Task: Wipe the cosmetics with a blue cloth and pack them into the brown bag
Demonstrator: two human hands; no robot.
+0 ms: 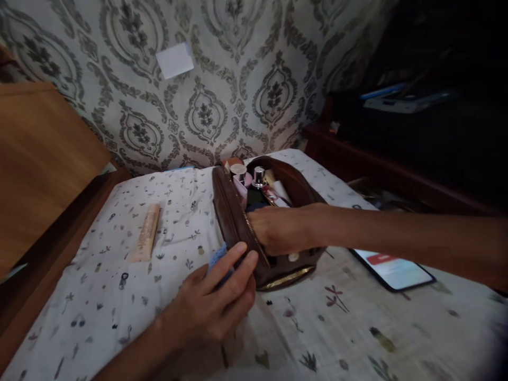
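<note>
A brown zippered bag lies open on a white printed cloth, with its gold zip facing me. Inside it I see a silver-capped bottle, a round pinkish-lidded container and other small items. My right hand reaches into the bag's mouth; its fingers are hidden there. Beside the bag's near left side, my left hand holds a crumpled light-blue cloth between thumb and fingers. Its fingertips are at the bag's side; whether they press on it I cannot tell.
A beige squeeze tube lies on the printed cloth to the left. A phone with a lit screen lies under my right forearm. A wooden panel stands at the left, a patterned wall behind, and a dark wooden ledge at the right.
</note>
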